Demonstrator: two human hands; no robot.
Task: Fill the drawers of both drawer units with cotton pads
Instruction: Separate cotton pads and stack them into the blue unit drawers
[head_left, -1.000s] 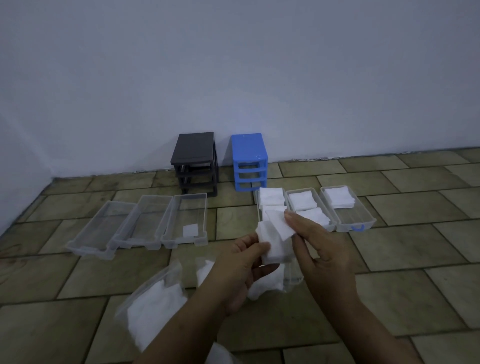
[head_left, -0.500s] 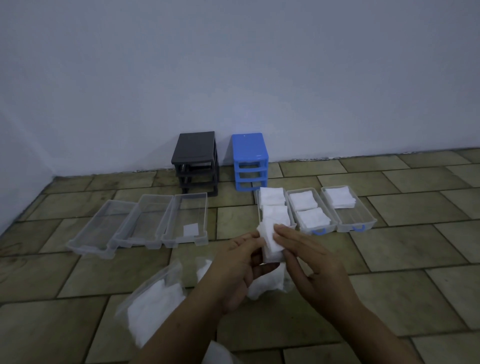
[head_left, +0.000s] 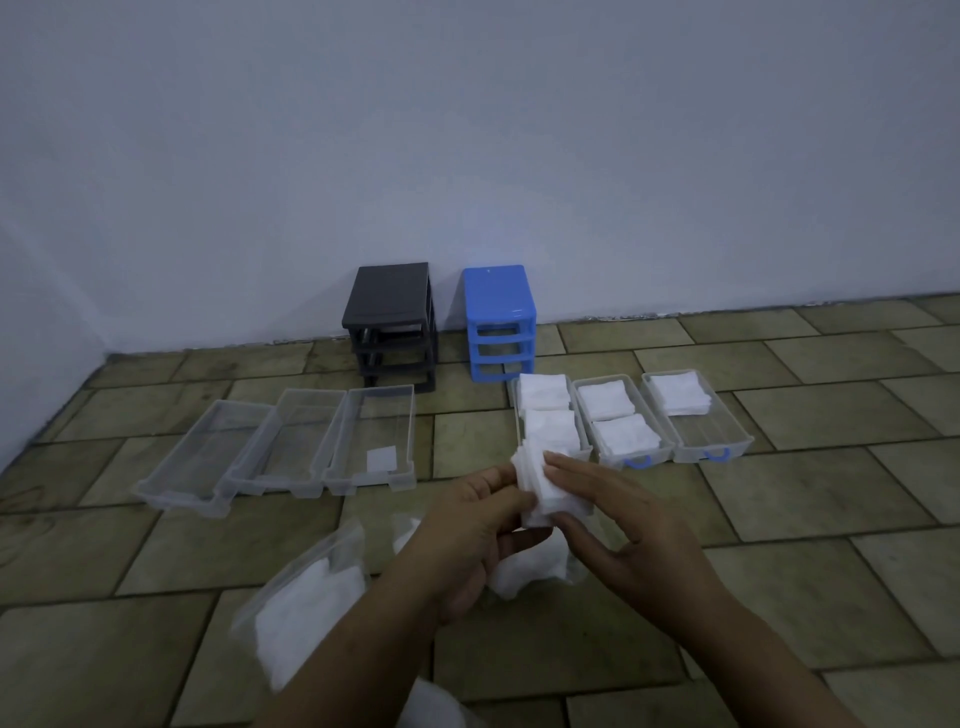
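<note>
Left hand grips white square cotton-pad stack | right hand pinches it — square edges before the near-right clear plastic drawer.

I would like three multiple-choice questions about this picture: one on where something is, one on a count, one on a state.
1. Where does the blue drawer unit stand?
A. right of the black drawer unit, by the wall
B. left of it
C. on top of it

2. How many clear drawers lie on the floor?
A. four
B. six
C. eight

3. What is the state of the rightmost drawer?
A. empty
B. full to the front
C. pads at the back only

Answers: 1 A, it stands right of the black one. 2 B, three lie on each side. 3 C, its front half is bare.
</note>
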